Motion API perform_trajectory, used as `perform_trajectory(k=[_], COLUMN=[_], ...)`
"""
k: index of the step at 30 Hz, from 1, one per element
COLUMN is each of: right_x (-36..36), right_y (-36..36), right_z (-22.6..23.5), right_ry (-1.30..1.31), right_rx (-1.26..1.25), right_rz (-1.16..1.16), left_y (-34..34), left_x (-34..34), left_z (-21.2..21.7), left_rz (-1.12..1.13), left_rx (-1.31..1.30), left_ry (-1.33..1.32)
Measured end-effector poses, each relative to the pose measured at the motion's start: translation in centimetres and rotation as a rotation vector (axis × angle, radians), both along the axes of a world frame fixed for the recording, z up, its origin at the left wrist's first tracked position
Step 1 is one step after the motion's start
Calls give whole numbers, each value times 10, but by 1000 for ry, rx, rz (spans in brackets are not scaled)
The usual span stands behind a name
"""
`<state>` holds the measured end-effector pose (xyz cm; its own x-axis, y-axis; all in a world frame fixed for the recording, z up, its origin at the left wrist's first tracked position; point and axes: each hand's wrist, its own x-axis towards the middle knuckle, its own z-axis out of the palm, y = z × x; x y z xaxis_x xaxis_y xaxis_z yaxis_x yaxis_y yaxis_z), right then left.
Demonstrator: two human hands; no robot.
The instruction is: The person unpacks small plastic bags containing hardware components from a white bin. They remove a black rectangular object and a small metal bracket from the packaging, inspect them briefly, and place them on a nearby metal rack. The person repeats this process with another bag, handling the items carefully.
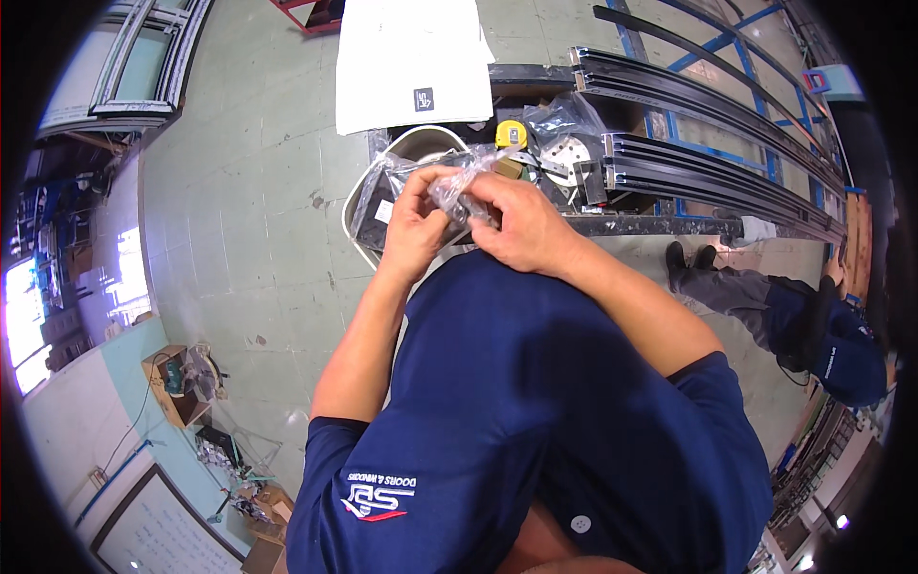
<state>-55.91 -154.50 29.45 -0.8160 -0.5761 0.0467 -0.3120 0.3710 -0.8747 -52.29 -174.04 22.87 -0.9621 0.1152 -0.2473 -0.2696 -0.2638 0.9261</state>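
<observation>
Pale framed panels (124, 62) stand at upper left in a workshop with a grey floor (239, 220), while below them a dark-framed whiteboard (163, 536) carries handwriting and an open wooden box (194, 414) holds a green power tool (173, 375). Nearer the center, a pale-rimmed container (348, 209) lined with clear film sits just beyond the hands of a person in a navy shirt (459, 383). Large white sheets (411, 57), marked with a small dark square, extend above the container.

The left hand (418, 225), fingers bent, pinches crumpled clear plastic (461, 191) at the container's near right side. The right hand (524, 225) grips the same plastic from the other side; the two are drawn close together, clamped on it, and what the plastic may hold cannot be made out.

Just beyond the right hand, a yellow tape measure (511, 134) rests among small parts on a cluttered worktop (650, 226), near a white perforated piece (566, 158) and more clear film (564, 117). Farther right, long black profiles (708, 177) lie side by side above blue metal bars (703, 53). At far right, a co-worker (765, 311) in a dark top and grey trousers stands near the profiles' ends.
</observation>
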Motion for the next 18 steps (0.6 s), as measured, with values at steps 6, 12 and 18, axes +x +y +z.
perform_trajectory(k=[6, 12, 18], right_x=[4, 2, 0], right_y=[-2, 12, 22], right_z=[10, 6, 1], right_ry=[-37, 193, 149], right_rx=[-11, 192, 307], right_rz=[-19, 58, 52], left_y=[1, 1, 3], left_x=[4, 7, 15], left_z=[-6, -1, 14], left_rz=[50, 55, -65], left_rx=[565, 92, -625], left_ry=[-58, 14, 278])
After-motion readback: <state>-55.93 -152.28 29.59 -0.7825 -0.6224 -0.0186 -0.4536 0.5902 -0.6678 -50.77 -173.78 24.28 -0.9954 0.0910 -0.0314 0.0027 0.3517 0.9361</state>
